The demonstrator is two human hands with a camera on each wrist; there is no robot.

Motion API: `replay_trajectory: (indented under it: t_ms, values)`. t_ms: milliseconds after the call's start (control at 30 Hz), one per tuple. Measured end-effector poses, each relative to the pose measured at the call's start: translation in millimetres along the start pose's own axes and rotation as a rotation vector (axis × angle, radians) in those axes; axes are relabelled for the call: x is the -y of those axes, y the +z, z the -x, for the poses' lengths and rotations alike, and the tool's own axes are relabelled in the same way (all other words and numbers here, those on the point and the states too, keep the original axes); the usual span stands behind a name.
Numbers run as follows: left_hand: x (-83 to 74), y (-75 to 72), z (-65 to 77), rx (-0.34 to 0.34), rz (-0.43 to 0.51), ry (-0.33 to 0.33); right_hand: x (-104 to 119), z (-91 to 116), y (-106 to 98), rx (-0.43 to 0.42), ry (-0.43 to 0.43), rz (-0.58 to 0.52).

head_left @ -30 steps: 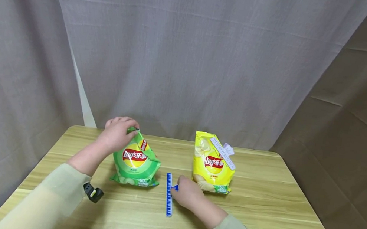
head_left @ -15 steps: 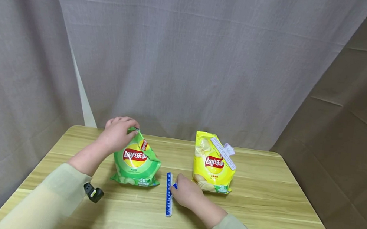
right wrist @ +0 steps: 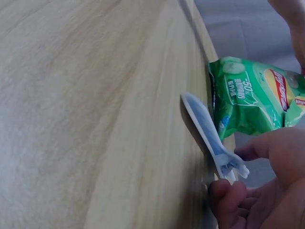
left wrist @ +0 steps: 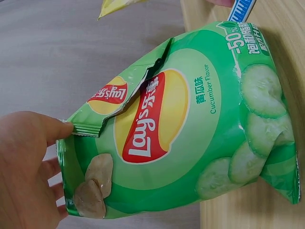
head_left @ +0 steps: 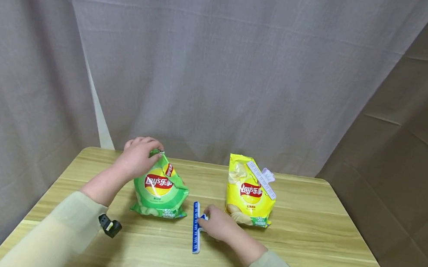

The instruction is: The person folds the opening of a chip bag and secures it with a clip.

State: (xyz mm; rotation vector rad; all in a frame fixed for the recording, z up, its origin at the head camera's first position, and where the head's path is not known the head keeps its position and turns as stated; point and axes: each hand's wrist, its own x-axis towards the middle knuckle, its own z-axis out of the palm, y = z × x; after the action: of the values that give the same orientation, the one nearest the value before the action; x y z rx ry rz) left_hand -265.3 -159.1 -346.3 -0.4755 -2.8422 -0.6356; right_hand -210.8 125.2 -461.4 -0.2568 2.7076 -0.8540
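A green Lay's chip bag point(head_left: 158, 191) with a folded, torn-looking top edge stands on the left of the table. My left hand point(head_left: 138, 158) pinches its upper left corner, thumb in front, as the left wrist view also shows. Right of the bag is a blue and white bag clip point(head_left: 196, 229), its long bar pointing away from me. My right hand point(head_left: 220, 224) holds the clip's handle between thumb and fingers. From the right wrist, the clip's white side point(right wrist: 205, 124) shows close to the tabletop; whether it touches cannot be told.
A yellow Lay's chip bag point(head_left: 247, 202) stands to the right, a pale purple clip point(head_left: 261, 180) slanting across its upper right corner. Both bags stand toward the back of the wooden table point(head_left: 323, 249). Grey curtains point(head_left: 220, 73) hang behind it.
The clip has turned very slightly in my right hand, and more of its white handle side shows. The left hand and both bags stay put.
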Motion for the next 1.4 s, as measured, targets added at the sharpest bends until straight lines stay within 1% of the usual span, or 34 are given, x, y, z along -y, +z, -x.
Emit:
replay_trajectory:
  t_ms: [100, 200, 300, 567, 700, 867, 1000, 1167, 1333, 1400]
  values:
    - [-0.1, -0.3, 0.6, -0.010, 0.004, -0.003, -2.3, 1.1, -0.9, 0.046, 0.017, -0.111]
    - [0.2, -0.7, 0.5, -0.016, 0.005, -0.002, -3.0, 1.7, -2.6, 0.071, 0.030, -0.209]
    - [1.3, -0.4, -0.3, -0.015, 0.005, -0.003, -3.0, 2.5, -4.5, 0.082, 0.041, -0.274]
    - [1.6, 0.4, 0.4, -0.004, 0.004, -0.007, -4.7, 3.4, -4.9, 0.081, 0.054, -0.296]
    - [1.3, 0.4, 0.3, -0.007, 0.006, -0.002, -6.2, 3.2, -3.3, 0.074, 0.042, -0.318]
    - [1.4, 0.5, 0.1, -0.012, 0.009, 0.002, -5.5, 3.4, -0.7, 0.064, 0.019, -0.304]
    - [2.3, 0.4, 0.2, -0.013, 0.011, -0.001, -4.2, 3.0, 0.7, 0.061, 0.018, -0.295]
    - [2.6, 0.4, 0.3, -0.015, 0.009, -0.001, -4.2, 3.7, -1.6, 0.076, 0.034, -0.303]
    - [2.2, 0.9, -0.4, -0.018, 0.012, 0.006, -4.9, 6.8, -3.6, 0.080, 0.066, -0.344]
    - [2.0, 0.8, -0.3, -0.020, 0.012, 0.005, -5.1, 7.6, -3.5, 0.082, 0.067, -0.361]
